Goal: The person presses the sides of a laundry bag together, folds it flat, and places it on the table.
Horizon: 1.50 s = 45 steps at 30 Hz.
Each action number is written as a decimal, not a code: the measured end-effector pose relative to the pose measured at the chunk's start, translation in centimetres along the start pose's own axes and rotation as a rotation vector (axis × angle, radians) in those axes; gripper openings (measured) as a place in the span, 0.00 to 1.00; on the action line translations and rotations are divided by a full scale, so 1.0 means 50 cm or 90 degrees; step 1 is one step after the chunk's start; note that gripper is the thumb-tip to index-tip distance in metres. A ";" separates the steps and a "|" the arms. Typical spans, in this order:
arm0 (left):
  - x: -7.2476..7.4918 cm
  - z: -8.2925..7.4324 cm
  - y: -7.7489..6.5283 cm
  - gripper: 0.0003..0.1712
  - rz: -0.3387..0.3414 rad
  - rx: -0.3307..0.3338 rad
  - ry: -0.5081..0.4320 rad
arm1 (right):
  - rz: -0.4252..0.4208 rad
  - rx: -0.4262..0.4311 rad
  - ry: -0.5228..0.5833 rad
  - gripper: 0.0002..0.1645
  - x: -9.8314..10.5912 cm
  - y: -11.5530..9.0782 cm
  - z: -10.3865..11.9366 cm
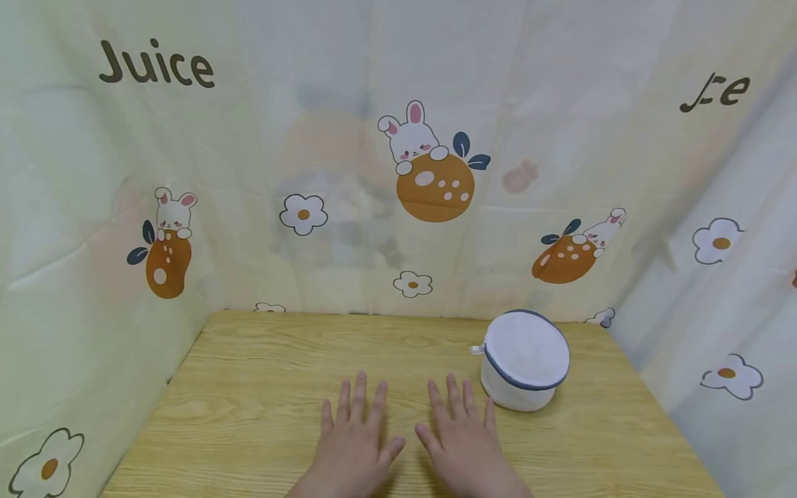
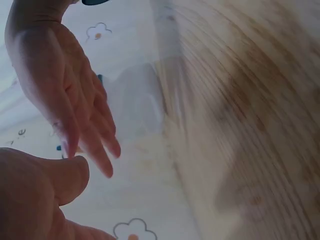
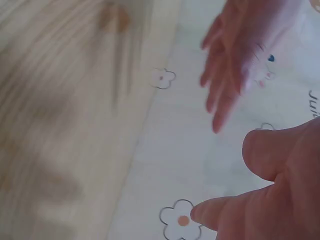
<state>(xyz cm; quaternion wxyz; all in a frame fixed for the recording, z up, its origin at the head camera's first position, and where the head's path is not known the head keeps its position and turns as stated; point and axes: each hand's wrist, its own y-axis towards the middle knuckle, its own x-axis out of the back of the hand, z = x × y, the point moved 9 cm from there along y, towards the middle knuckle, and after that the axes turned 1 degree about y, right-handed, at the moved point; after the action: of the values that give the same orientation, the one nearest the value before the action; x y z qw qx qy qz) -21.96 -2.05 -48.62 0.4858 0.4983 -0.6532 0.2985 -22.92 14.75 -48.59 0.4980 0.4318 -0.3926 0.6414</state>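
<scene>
cloth pouch (image 1: 525, 360) (squat, round, navy-edged) near right hand (image 1: 463, 439)

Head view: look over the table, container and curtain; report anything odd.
One oddity: on the curtain, the upper-right word is broken, its middle letters seemingly lost in a fold; the left word reads "Juice" in full. The container looks upright and undamaged, and no spill shows on the table.

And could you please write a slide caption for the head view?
Left hand and right hand spread over a wood-grain table, a round white case near the right.
</scene>
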 end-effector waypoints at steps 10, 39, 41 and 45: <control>0.017 -0.040 0.010 0.51 0.044 -0.055 -0.079 | 0.035 0.027 0.083 0.47 0.085 -0.020 -0.019; 0.074 -0.076 0.117 0.39 0.032 0.068 -0.453 | -0.141 -0.053 0.197 0.34 0.303 -0.051 -0.199; 0.070 -0.076 0.132 0.36 0.035 0.083 -0.477 | -0.144 -0.089 0.212 0.34 0.310 -0.043 -0.227; 0.059 -0.077 0.165 0.33 0.047 0.093 -0.509 | -0.164 -0.148 0.251 0.34 0.327 -0.027 -0.278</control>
<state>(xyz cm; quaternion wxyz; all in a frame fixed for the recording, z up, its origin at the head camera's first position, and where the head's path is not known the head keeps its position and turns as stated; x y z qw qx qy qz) -28.51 2.95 -43.73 0.1456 0.5846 -0.7851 0.1441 -25.99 32.90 -37.48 0.6888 0.2851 -0.3006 0.5949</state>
